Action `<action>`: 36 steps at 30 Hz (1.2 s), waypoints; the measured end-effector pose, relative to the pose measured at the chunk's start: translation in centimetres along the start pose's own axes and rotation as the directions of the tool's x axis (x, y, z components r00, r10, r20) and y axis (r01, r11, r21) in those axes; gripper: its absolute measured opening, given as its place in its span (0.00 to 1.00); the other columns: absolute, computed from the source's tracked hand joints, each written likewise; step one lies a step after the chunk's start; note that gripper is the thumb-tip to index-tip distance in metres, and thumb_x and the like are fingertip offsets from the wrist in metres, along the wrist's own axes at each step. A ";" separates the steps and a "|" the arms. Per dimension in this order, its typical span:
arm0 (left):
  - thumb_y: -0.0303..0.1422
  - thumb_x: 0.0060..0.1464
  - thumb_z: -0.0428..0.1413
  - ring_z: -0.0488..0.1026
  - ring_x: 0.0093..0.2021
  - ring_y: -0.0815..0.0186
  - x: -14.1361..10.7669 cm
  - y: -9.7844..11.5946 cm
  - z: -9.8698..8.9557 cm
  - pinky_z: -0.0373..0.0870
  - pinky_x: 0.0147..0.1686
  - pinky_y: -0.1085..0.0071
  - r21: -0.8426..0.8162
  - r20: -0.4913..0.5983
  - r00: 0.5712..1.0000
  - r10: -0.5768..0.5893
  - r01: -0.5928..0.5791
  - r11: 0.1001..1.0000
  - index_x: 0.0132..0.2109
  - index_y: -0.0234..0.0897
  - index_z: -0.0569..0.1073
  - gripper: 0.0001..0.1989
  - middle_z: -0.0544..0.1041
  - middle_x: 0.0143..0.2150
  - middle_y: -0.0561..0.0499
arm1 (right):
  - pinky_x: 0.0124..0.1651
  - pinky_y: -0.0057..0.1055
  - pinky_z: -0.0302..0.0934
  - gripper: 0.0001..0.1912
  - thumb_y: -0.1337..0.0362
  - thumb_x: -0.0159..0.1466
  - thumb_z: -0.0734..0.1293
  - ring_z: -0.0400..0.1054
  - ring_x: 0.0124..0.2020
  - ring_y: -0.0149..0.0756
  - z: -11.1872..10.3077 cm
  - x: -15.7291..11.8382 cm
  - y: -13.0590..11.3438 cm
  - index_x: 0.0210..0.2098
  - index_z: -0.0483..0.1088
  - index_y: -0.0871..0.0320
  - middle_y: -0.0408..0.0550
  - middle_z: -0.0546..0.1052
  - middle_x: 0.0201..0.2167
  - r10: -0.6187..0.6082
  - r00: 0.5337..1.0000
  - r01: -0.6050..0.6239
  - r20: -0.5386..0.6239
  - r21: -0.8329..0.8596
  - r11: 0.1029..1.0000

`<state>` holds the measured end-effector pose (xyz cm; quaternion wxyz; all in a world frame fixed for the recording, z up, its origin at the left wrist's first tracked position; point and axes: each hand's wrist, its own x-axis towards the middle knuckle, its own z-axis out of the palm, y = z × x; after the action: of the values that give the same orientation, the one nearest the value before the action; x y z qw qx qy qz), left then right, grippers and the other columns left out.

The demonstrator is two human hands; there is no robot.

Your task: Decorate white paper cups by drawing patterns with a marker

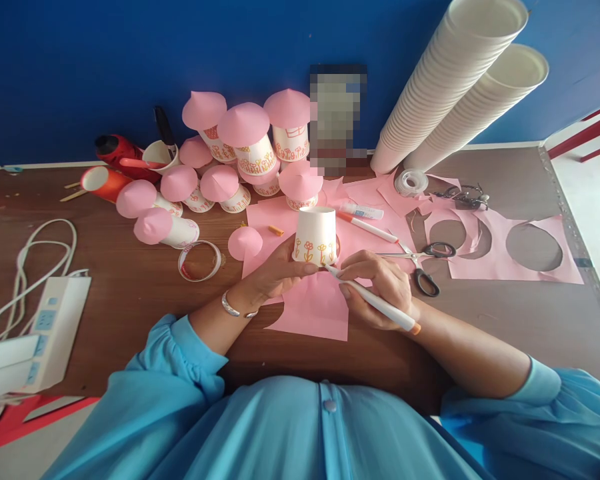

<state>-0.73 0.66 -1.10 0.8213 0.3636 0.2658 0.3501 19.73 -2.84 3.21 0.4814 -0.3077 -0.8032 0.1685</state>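
Note:
A white paper cup (pixel 315 230), wide rim down, is held by my left hand (pixel 281 273) at its lower left side. Orange and yellow flowers are drawn around the cup near its rim. My right hand (pixel 380 290) grips a white marker (pixel 380 305) with an orange end, its tip at the lower part of the cup beside a flower. Pink paper (pixel 320 310) lies under and around both hands. Just behind the cup stands a small decorated cup with a pink cone roof (pixel 301 180). An orange marker cap (pixel 275 231) rests left of the cup.
Several pink-roofed cups (pixel 250 157) stand at the back left. Scissors (pixel 425 257), a second marker (pixel 367 228), a glue stick (pixel 363 211) and tape (pixel 411 182) lie to the right. Tall cup stacks (pixel 445 80) lean on the blue wall. A power strip (pixel 57 333) is far left.

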 end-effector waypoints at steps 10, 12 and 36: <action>0.34 0.47 0.69 0.77 0.51 0.56 0.1 0.1 0.1 0.73 0.50 0.61 0.010 0.012 1.000 -0.006 0.006 1.000 0.52 0.39 0.76 0.24 0.81 0.47 0.45 | 0.28 0.28 0.69 0.11 0.74 0.62 0.65 0.75 0.29 0.34 0.1 0.0 0.1 0.44 0.68 0.57 0.46 0.76 0.30 -0.014 0.999 0.015 -0.029 0.041 0.999; 0.34 0.48 0.69 0.77 0.51 0.56 0.1 0.1 0.2 0.73 0.49 0.62 0.017 0.024 1.000 0.002 -0.002 1.000 0.53 0.39 0.76 0.24 0.81 0.47 0.45 | 0.28 0.28 0.69 0.11 0.74 0.62 0.65 0.75 0.29 0.34 0.1 0.0 0.0 0.44 0.68 0.57 0.46 0.76 0.30 -0.011 1.000 0.012 -0.028 0.040 0.999; 0.34 0.47 0.69 0.77 0.51 0.55 0.2 0.2 0.3 0.71 0.47 0.64 0.067 0.039 0.999 0.009 -0.011 0.998 0.50 0.39 0.77 0.22 0.81 0.46 0.46 | 0.27 0.29 0.68 0.08 0.72 0.63 0.65 0.74 0.28 0.34 -0.1 0.1 -0.1 0.41 0.68 0.56 0.47 0.77 0.30 0.001 1.000 -0.001 0.013 0.014 1.000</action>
<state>-0.46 0.82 -0.76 0.8120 0.3989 0.2594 0.3379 19.74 -2.88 3.35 0.4783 -0.3034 -0.8050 0.1765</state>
